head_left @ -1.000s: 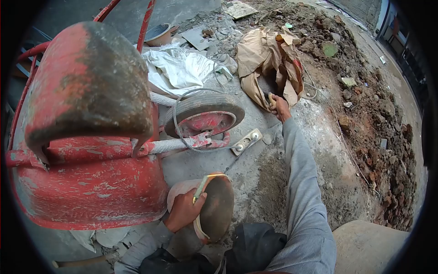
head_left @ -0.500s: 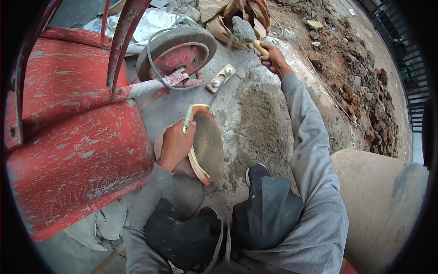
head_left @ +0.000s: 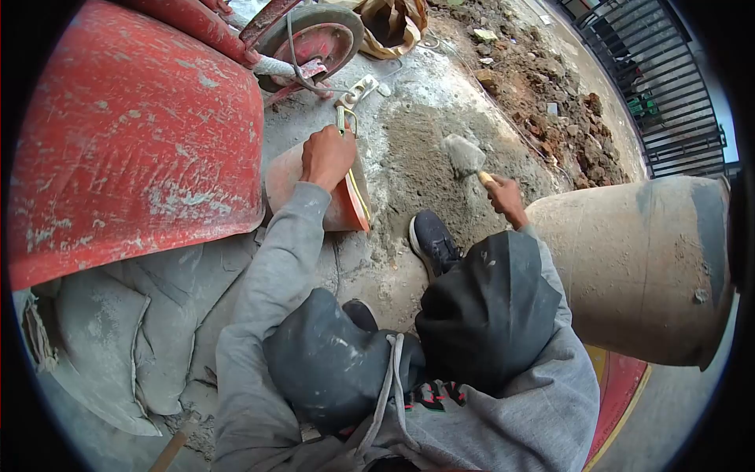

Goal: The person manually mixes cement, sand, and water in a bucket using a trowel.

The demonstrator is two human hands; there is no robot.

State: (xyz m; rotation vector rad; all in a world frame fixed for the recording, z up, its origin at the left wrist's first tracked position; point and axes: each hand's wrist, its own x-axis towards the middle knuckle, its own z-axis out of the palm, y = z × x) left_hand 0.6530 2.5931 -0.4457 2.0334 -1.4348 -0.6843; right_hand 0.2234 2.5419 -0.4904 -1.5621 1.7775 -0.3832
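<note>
My left hand [head_left: 328,157] is closed on the rim of a tilted, worn orange bucket [head_left: 287,175], whose mouth faces right, away from the wheelbarrow. In my right hand [head_left: 505,198] is a trowel [head_left: 464,155], held by its wooden handle. Its grey, dusty blade lies over a patch of grey-brown sand [head_left: 417,157] on the ground, pointing up and left. My dark shoe [head_left: 434,240] stands at the near edge of that sand.
A red wheelbarrow [head_left: 141,134] lies tipped at left, its wheel [head_left: 338,43] beside an open paper bag [head_left: 389,27]. A power strip [head_left: 358,90] sits behind the bucket. Filled sacks [head_left: 102,330] lie lower left. A big dusty drum [head_left: 629,259] is at right; soil and rubble [head_left: 558,118] lie beyond.
My right hand has brought the trowel back from the paper bag to over the sand, nearer my knee. The grey load on the blade looks smaller. My left hand keeps the bucket; the view has shifted.
</note>
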